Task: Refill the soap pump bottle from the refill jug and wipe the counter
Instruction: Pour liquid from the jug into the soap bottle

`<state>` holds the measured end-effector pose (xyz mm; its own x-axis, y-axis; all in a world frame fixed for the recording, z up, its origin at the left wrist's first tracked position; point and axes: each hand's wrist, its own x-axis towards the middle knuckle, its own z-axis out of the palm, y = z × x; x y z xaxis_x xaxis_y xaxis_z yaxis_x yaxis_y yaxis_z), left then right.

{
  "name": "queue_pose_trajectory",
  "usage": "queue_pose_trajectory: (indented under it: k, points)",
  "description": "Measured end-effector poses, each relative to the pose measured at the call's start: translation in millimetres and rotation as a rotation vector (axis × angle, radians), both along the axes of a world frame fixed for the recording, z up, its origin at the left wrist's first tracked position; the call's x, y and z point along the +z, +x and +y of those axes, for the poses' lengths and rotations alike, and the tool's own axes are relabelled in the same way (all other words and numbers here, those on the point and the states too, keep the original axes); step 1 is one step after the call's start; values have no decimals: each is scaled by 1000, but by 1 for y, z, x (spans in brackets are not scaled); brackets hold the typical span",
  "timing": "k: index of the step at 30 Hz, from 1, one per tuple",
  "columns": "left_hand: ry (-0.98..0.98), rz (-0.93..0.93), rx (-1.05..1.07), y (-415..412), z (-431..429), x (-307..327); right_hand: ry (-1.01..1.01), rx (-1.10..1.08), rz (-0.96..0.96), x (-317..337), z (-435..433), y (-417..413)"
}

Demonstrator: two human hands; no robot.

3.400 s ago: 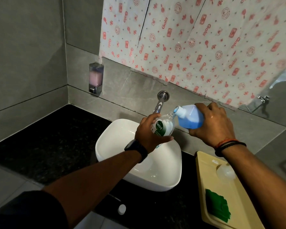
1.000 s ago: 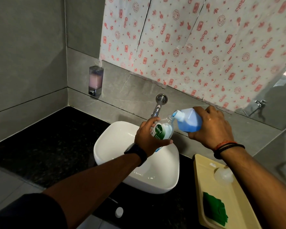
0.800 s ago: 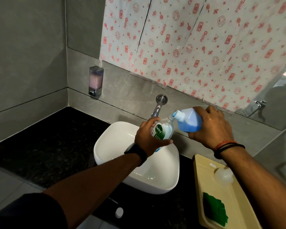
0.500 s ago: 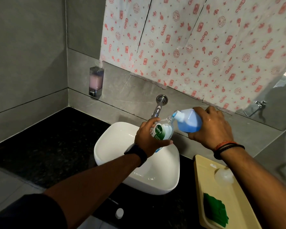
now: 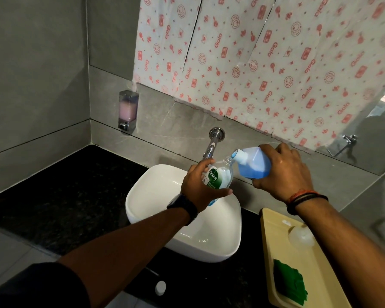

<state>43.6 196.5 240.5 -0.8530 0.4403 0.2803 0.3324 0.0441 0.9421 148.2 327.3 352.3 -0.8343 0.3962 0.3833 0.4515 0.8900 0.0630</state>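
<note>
The counter [image 5: 53, 207] is black speckled stone, set into a corner of grey tiled walls, and a white basin [image 5: 156, 196] sits on it towards the back edge, under a chrome tap [image 5: 211, 147] that comes out of the back wall. Above the tap hangs a white sheet [image 5: 253, 63] printed with red motifs, which covers most of a mirror [image 5: 376, 130] whose bare corner shows at the right. A small wall dispenser [image 5: 128, 110] with pink liquid inside is fixed to the back wall above the counter's back left corner. At the right end of the counter lies a beige tray [image 5: 276, 252] that carries a folded green cloth [image 5: 289, 283] at its near end and a whitish translucent round piece [image 5: 301, 237] farther back. A small white cap [image 5: 160, 287] lies by the counter's front edge, in front of the basin. Over the basin's back right corner my left grip [image 5: 200, 187] is wrapped round the soap pump bottle [image 5: 218, 176], a clear one with a green and white Dettol label, its neck open and leaning to the right, and some blue liquid shows below my fingers. My right grip [image 5: 282, 172] is clamped round the refill jug [image 5: 253, 163], which is tipped over leftwards so that its white spout meets the bottle's neck. Blue liquid pools along the jug's lower side and reaches the spout.
</note>
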Motion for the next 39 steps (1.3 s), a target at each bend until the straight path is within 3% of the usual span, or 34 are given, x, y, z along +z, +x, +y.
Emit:
queue_pose_trajectory:
  k: [39]
  points:
    - [2, 12, -5, 0, 2, -2, -2, -23, -28, 3, -1, 3]
